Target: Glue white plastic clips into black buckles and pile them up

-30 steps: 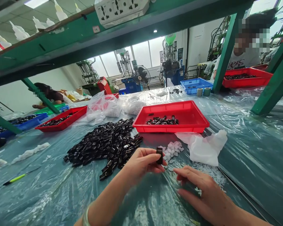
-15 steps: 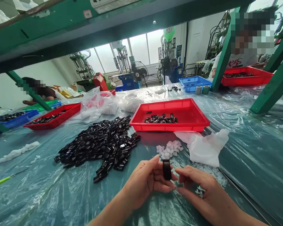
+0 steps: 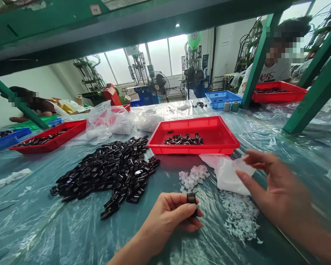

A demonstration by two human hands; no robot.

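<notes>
A small black glossy plastic piece (image 3: 191,199) is pinched between the thumb and fingers of my left hand (image 3: 172,213). My right hand (image 3: 278,187) is raised at the right, slightly blurred, with thumb and fingers apart and nothing between them. It is nearest to the white plastic bag (image 3: 228,176). Under and in front of that bag lies a spread of small whitish bits (image 3: 239,215). Beyond my left hand sits a little heap of white square pieces (image 3: 193,176). A big pile of similar black pieces (image 3: 107,167) lies to the left.
A red tray (image 3: 193,149) with some black pieces stands ahead. Another red tray (image 3: 52,141) is at the left, and a blue tray (image 3: 223,97) is farther back. Green posts (image 3: 306,95) frame the table. Two people work beyond; a thin rod lies at the right.
My right hand has moved away from the left, up and to the right. My left thumb has closed over the black piece. The view has shifted slightly.
</notes>
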